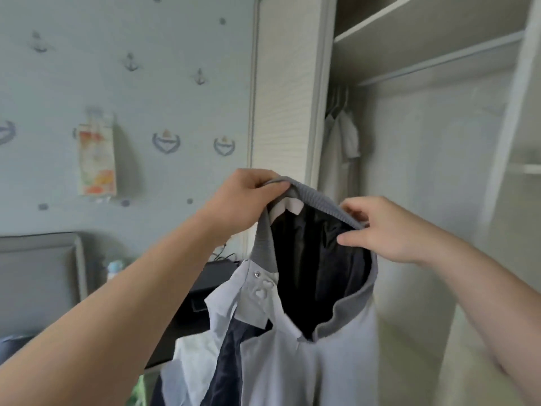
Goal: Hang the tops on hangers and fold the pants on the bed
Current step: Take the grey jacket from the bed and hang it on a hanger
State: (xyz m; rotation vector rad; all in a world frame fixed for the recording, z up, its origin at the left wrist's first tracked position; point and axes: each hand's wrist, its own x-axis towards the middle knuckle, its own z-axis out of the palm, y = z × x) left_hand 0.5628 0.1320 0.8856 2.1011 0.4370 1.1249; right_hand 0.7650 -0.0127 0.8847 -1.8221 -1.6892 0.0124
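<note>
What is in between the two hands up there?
In the head view, the top's grey ribbed collar stretches from the left hand to the right hand, with dark lining just below.

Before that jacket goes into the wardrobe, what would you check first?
1. Left hand grips the grey collar: ok.
2. Right hand pinches the collar's other side: ok.
3. White hanger is inside the jacket, under the collar: ok, partly seen.
4. Hanger seated in both shoulders, hook free: cannot tell, hidden.
5. Wardrobe is open, with room beside the hanging white clothes: ok.
</note>
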